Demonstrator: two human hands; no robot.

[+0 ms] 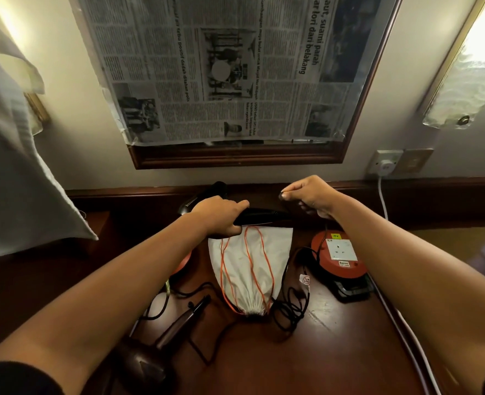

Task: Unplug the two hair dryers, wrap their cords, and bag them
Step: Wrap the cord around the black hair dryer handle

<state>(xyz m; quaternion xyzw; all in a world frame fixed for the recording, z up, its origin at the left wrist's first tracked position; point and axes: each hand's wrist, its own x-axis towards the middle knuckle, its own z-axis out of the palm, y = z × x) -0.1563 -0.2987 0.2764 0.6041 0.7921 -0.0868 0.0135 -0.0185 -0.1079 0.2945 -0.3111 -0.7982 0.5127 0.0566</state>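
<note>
Now both hands work a black hair dryer near the back edge of the dark wooden desk (306,352).

Largest on the desk is the white drawstring bag (249,266), lying flat at the middle with its gathered mouth toward the front edge and orange strings looped over it. A second hair dryer (161,337) lies near the front left edge, its black cord (289,306) tangled just beside the bag's mouth. A red extension reel (338,258) sits toward the right edge. The left hand (221,215) grips the black hair dryer (261,216) by its handle, beyond the bag's far end. The right hand (312,196) pinches something small and dark, likely the cord, between thumb and fingertips.
</note>
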